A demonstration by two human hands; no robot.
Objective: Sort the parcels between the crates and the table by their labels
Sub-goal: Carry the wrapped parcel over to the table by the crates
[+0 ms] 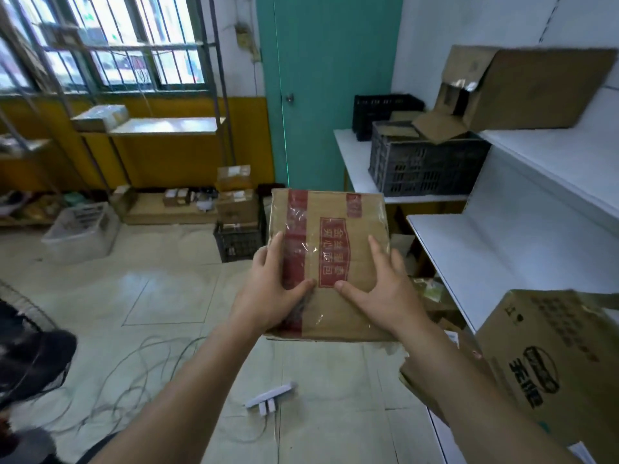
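A brown cardboard parcel (338,229) with red printed bands and clear tape is held up in the air in front of me. My left hand (268,289) grips its left edge, thumb on top. My right hand (385,289) grips the right side, thumb and fingers spread across the top face. A dark plastic crate (425,165) holding cardboard stands on the white table (355,169) at the right. Behind it is a second black crate (382,112). On the floor, a third black crate (237,242) holds small boxes.
White shelves (485,249) run along the right wall, with a large open carton (532,88) on top and a printed carton (556,363) near me. A clear bin (83,232), loose boxes, cables (134,380) and a power strip (271,398) lie on the floor.
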